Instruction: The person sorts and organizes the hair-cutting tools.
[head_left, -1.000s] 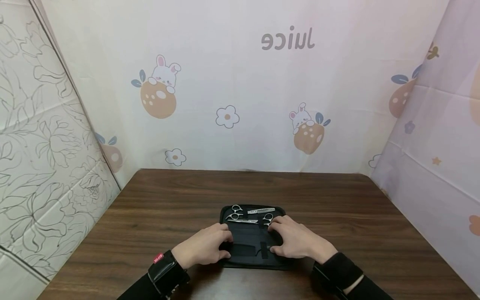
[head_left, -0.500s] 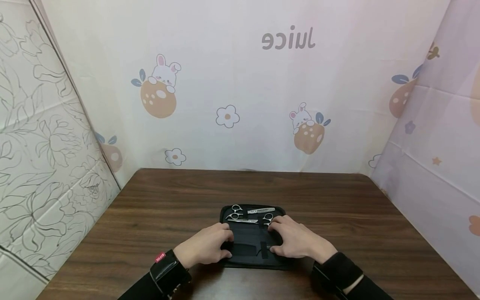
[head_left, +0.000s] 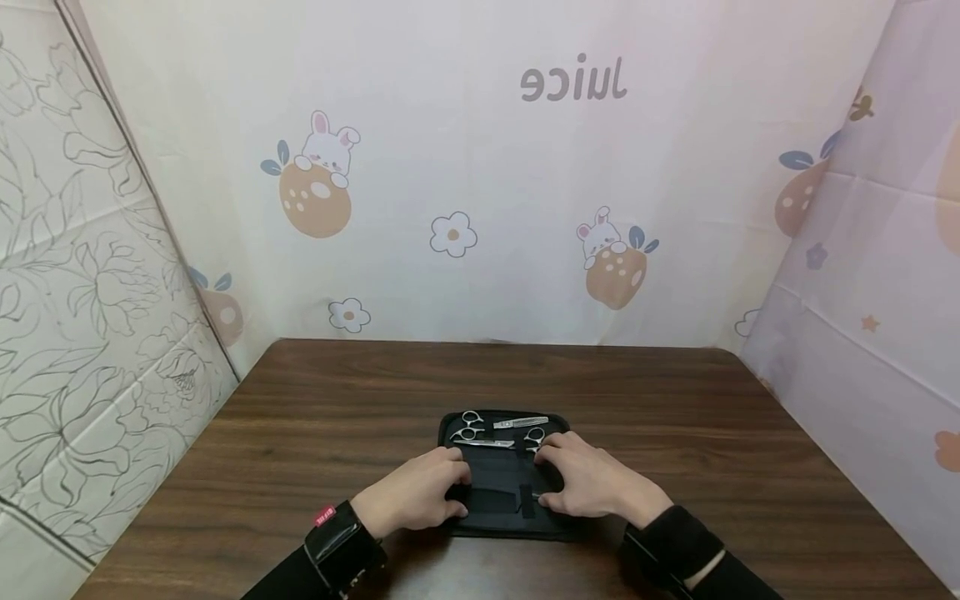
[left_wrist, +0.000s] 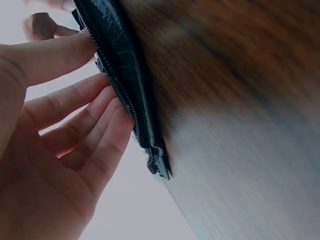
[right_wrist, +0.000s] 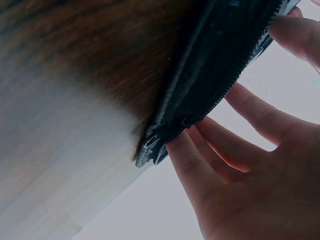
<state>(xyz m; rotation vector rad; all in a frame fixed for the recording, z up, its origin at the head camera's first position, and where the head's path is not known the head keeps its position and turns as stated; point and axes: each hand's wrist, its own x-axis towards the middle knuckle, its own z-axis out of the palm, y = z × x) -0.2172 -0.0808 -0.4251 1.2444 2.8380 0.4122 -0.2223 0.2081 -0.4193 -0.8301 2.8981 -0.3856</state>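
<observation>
A black zip case (head_left: 498, 479) lies open on the wooden table (head_left: 337, 400). Its far half holds silver scissors (head_left: 471, 425), a second pair (head_left: 534, 437) and a slim metal tool (head_left: 521, 422). My left hand (head_left: 420, 496) rests on the left side of the near half. In the left wrist view the left hand (left_wrist: 60, 135) has its fairly straight fingers touching the case's zip edge (left_wrist: 125, 75). My right hand (head_left: 592, 479) lies on the right side. The right wrist view shows the right hand (right_wrist: 250, 165) with its fingertips against the case's zip edge (right_wrist: 225, 65).
Patterned cloth walls (head_left: 480, 208) close in the table on the left, back and right. Bare wood surrounds the case on all sides. A black band (head_left: 341, 542) sits on my left wrist.
</observation>
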